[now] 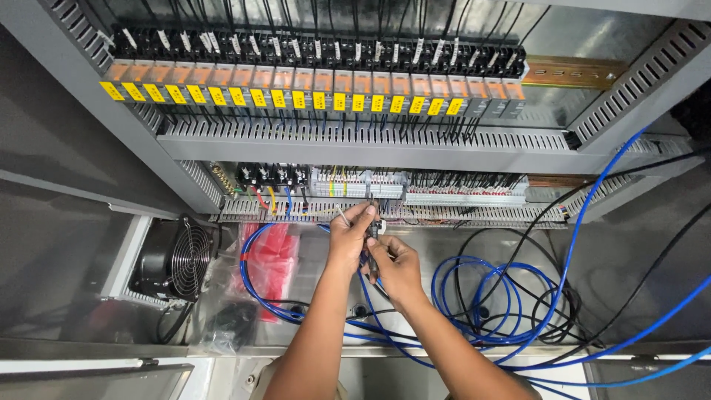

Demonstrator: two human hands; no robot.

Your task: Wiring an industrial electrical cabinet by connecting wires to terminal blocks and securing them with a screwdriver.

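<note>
Inside the grey cabinet (pixel 89 141), under the relay row (pixel 311 81) and beside coiled blue cable (pixel 481 296), the left hand (pixel 348 237) pinches a thin wire (pixel 342 215) while the right hand (pixel 396 267) grips a small tool (pixel 374 231); the wire looks light, springy, best held near its end.

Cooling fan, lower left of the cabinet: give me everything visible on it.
The cooling fan is black and round, with a wire finger guard of concentric rings over its face. It sits in a dark square housing fixed to a pale louvred panel on the cabinet's left wall, face tilted toward the interior. Dark cables hang just below it. Neither hand touches it. Whether the blades are turning cannot be told.
</note>
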